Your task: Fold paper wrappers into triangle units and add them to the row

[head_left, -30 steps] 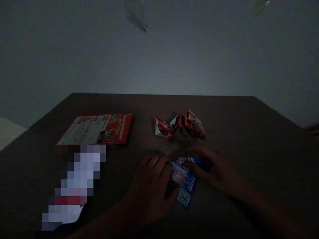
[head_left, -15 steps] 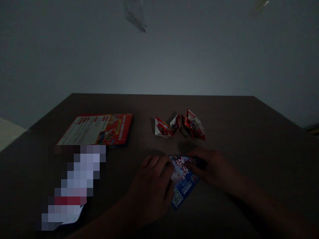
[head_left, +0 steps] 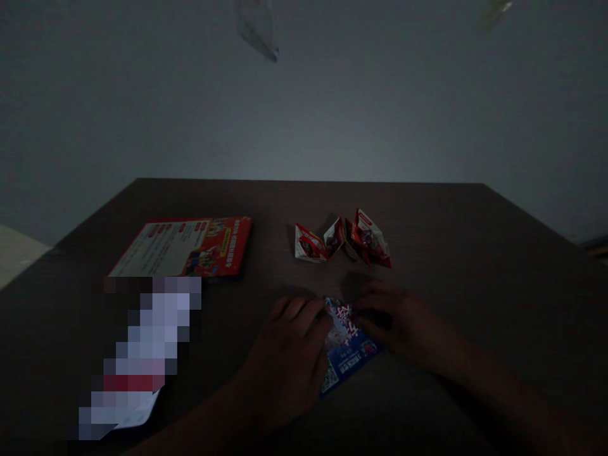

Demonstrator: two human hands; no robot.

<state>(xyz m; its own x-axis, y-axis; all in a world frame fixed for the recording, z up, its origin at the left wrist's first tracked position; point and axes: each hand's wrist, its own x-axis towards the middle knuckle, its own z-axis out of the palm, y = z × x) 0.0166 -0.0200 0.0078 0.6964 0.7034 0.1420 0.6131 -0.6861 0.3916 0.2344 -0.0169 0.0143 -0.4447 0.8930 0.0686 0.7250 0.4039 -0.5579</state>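
Observation:
A blue printed leaflet [head_left: 349,354] with red-and-white lettering and a QR code lies slanted on the dark table before me. My left hand [head_left: 297,348] rests over its left side, fingers bent and close together, covering that edge. At its upper right edge, my right hand [head_left: 392,313] pinches the paper between thumb and fingers. The fold or corner under the right fingers is too dark to make out. Just beyond both hands stands a folded red-and-white paper piece [head_left: 332,240], creased in a zigzag.
A stack of red-and-white printed sheets [head_left: 190,247] lies at the left of the table [head_left: 451,234]. Nearer to me is a pixelated bright object [head_left: 142,354] with a white rounded corner. A grey wall [head_left: 304,114] rises behind the table.
The leaflet has turned slightly, its lower corner shifting left and partly under my left hand. My right fingers have drawn a little inward along the upper edge.

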